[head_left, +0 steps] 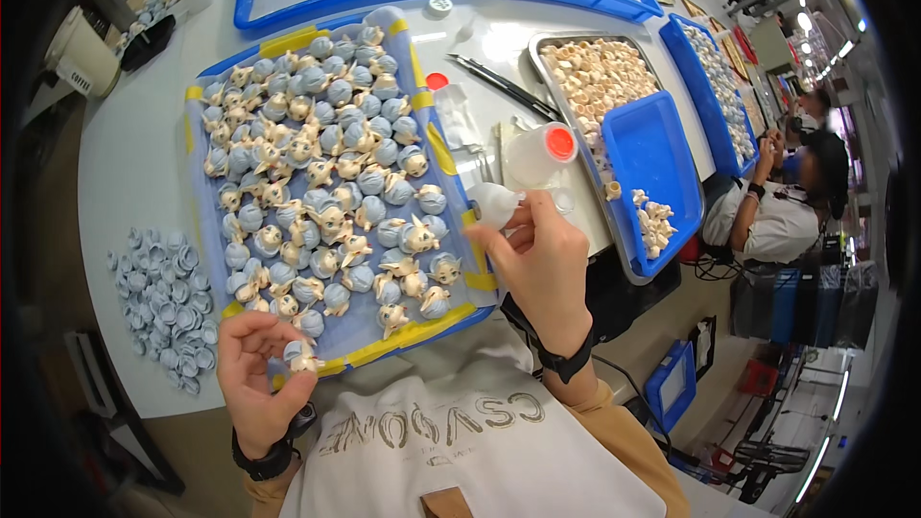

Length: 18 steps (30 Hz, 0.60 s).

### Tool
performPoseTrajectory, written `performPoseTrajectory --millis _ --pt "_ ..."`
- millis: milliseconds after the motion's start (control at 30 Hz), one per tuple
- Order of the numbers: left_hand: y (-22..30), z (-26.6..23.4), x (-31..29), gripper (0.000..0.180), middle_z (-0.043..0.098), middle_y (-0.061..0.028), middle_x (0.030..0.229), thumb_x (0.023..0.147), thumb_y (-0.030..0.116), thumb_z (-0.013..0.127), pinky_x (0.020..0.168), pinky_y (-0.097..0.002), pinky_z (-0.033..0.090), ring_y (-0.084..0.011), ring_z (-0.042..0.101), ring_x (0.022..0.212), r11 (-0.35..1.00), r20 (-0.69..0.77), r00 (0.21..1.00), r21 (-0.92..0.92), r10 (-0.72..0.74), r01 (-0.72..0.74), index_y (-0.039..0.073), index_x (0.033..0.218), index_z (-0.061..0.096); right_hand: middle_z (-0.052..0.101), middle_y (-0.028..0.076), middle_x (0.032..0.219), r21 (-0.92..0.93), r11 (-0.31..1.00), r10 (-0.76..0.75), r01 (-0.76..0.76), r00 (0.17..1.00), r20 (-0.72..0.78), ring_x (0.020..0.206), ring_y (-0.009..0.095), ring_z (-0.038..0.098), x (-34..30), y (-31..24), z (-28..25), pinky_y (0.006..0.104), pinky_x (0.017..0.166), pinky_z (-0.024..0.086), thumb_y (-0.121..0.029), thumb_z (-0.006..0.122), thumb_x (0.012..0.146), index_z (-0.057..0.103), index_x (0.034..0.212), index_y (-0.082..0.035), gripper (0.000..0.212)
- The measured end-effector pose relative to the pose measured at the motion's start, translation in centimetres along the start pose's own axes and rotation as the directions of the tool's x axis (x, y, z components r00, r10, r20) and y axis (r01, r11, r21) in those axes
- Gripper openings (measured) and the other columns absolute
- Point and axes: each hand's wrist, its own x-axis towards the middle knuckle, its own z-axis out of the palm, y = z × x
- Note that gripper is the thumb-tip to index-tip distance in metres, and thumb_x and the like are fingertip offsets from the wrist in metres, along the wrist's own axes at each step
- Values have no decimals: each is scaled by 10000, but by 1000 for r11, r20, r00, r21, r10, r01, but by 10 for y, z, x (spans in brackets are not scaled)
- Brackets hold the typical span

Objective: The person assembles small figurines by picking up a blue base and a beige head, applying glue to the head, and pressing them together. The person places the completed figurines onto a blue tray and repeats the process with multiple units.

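Between the thumb and fingers of my left hand (257, 379) is a small doll head (301, 356) with blue-grey hair, held at the near left corner of the tray. My right hand (545, 264) pinches a small translucent white bottle (493, 204) over the tray's right edge. The blue tray (477, 259), lined with cloth and edged with yellow tape, carries many similar doll heads (326, 221) with pale faces and pointed ears. To its left, a heap of blue-grey hair shells (168, 307) lies on the white table (115, 173).
Right of the tray stands a clear jar (537, 155) with a red lid, beside black pens (504, 86). A metal tray (556, 86) of pale parts holds a smaller blue tray (662, 149). A beige cup (82, 53) stands far left. Another person (782, 197) sits at right.
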Motion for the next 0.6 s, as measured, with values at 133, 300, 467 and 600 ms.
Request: performPoseTrajectory --millis 133,300,467,600 --pt "0 -4 -1 545 572 -113 908 653 71 692 752 -253 437 -141 555 810 1000 -16 1000 9 16 -16 15 1107 395 580 63 683 17 999 -37 38 995 -92 482 137 547 -14 10 -23 242 448 436 -269 813 630 551 952 -9 490" --pt "-2 -2 -2 551 569 -117 911 665 88 694 749 -248 432 -139 548 811 1000 -27 999 -18 16 -17 16 1115 384 535 88 785 -144 985 68 -92 985 -161 594 170 513 -9 51 -38 281 530 442 -229 817 608 545 988 1 520" --pt "-3 -4 -1 551 563 -120 920 672 92 695 749 -246 425 -141 542 806 1000 -14 1000 3 27 -27 15 1117 380 525 105 858 -217 976 -2 -8 999 -46 731 240 540 -5 57 -31 334 634 453 -204 810 587 545 1017 -2 543" --pt "-1 -3 0 545 559 -121 926 677 93 693 756 -248 422 -144 540 814 1000 -15 1000 -3 11 -11 13 1116 380 531 113 867 -169 985 12 -23 998 -65 771 263 545 1 58 -25 343 663 454 -149 779 619 564 939 -2 413"
